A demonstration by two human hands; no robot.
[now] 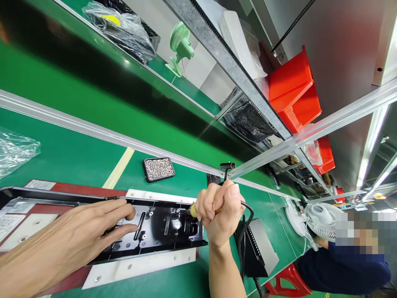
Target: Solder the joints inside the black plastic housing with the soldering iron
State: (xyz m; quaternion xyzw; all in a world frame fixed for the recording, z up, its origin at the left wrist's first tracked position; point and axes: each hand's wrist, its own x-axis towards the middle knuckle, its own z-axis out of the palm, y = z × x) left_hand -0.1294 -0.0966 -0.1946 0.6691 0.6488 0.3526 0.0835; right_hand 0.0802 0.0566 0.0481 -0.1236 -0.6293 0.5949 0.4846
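Note:
A long black plastic housing (pixel 158 225) lies in a fixture with white strips (pixel 139 263) and a dark red base (pixel 77 189). My left hand (pixel 102 223) rests over its middle, thumb and fingers apart, with nothing visible between them. My right hand (pixel 220 211) is closed in a fist around a corded tool with a yellow collar (pixel 193 210), which looks like a soldering iron. Its tip points left into the right end of the housing; the exact contact point is hard to see. Metal inserts show in the housing floor.
A black tray (pixel 159 169) of small metal pieces sits behind the fixture. A tube-shaped holder (pixel 228 166) stands at the rail. Right of my hand are a black-and-grey box (pixel 259 248) and a black cable (pixel 248 219). A white fan (pixel 321 217) and a seated person (pixel 341 265) are farther right.

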